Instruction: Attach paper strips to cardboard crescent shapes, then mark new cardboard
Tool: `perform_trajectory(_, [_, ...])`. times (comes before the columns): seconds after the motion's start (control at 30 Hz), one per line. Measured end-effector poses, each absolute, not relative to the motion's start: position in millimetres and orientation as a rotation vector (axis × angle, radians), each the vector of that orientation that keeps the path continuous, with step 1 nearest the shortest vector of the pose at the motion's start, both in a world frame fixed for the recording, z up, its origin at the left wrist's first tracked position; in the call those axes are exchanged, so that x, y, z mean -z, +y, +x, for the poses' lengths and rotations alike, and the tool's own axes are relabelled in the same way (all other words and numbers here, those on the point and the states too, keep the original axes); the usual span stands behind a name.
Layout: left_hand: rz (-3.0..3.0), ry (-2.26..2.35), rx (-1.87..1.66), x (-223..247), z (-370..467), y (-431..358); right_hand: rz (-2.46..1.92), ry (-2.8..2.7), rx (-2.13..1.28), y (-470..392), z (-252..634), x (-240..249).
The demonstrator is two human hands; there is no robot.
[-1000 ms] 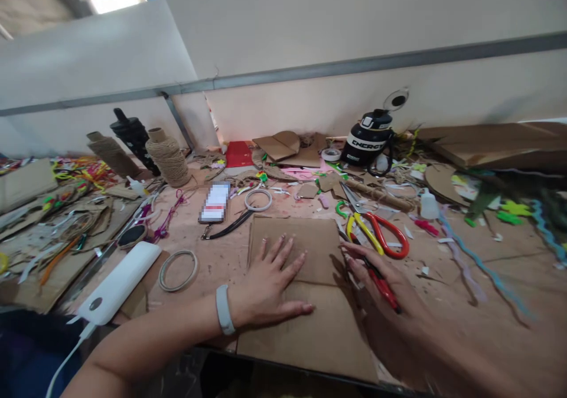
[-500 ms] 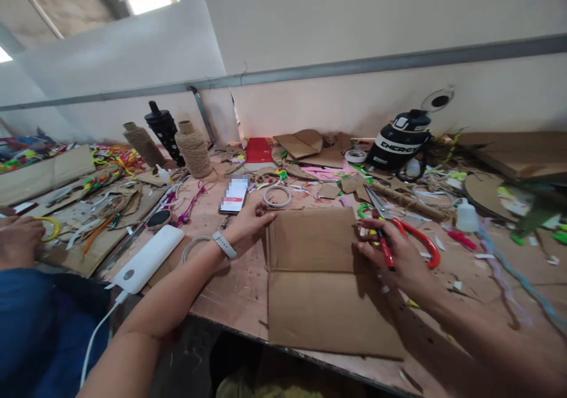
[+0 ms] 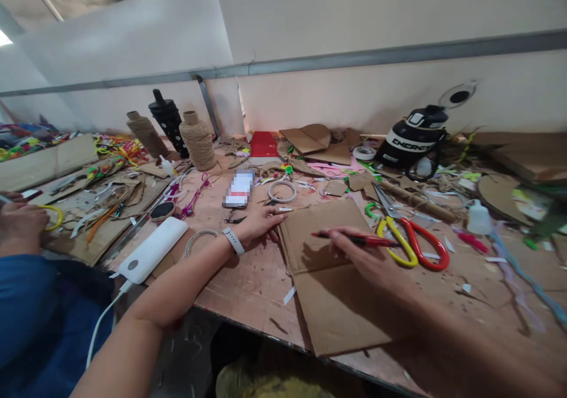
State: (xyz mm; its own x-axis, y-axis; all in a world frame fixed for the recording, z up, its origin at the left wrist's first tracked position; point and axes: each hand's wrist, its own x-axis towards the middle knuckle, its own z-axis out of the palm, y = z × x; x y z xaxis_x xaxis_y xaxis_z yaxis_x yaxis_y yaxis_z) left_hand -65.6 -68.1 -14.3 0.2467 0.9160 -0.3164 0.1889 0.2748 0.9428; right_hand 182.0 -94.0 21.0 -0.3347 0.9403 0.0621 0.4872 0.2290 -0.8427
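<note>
A creased piece of brown cardboard (image 3: pixel 341 309) lies at a slant on the table in front of me. My left hand (image 3: pixel 259 228) is closed on its upper left edge, thumb and fingers pressed together there. Over the cardboard's upper half, my right hand (image 3: pixel 370 262) holds a red pen (image 3: pixel 372 241) between its fingers, with the dark tip pointing left above the surface. Just right of the cardboard lie scissors with red and yellow handles (image 3: pixel 425 244), blades pointing away from me. A ring of white tape (image 3: pixel 282 192) lies beyond my left hand.
A phone (image 3: pixel 239 189) and a white power bank (image 3: pixel 153 250) with a cable lie to the left. Twine spools (image 3: pixel 197 144) and a black bottle (image 3: pixel 411 138) stand at the back. Scraps cover the right side. Another person's hand (image 3: pixel 22 224) is at far left.
The cardboard has turned, its near end swinging right. My right hand has moved left from its right edge to above its upper half, and the pen now points left.
</note>
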Motion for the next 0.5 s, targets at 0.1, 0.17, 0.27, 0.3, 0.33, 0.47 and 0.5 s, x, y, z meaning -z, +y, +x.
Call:
perform_trajectory(0.1, [1.213, 1.24, -0.725, 13.3, -64.5, -68.9, -1.296, -1.825, -1.325, -104.6, 162.0, -12.0])
perform_trajectory(0.17, [1.213, 1.248, -0.721, 12.7, -63.4, -68.7, -1.309, -1.761, -1.371, -105.7, 156.5, -4.0])
perform_trajectory(0.27, [1.208, 1.272, -0.701, 13.1, -62.2, -68.0, -1.239, -1.787, -1.316, -104.9, 158.0, 3.0])
perform_trajectory(0.3, [1.209, 1.276, -0.697, 13.8, -62.1, -67.8, -1.187, -1.812, -1.306, -105.0, 159.5, 3.4])
perform_trajectory(0.33, [1.209, 1.277, -0.696, 14.7, -62.2, -67.7, -1.136, -1.838, -1.309, -105.6, 161.0, 3.0])
perform_trajectory(0.47, [1.195, 1.255, -0.741, 18.3, -63.4, -68.6, -1.146, -1.83, -1.322, -110.6, 161.8, -0.1])
perform_trajectory(0.5, [1.194, 1.249, -0.75, 18.5, -63.6, -69.0, -1.194, -1.803, -1.32, -111.6, 160.9, 0.1])
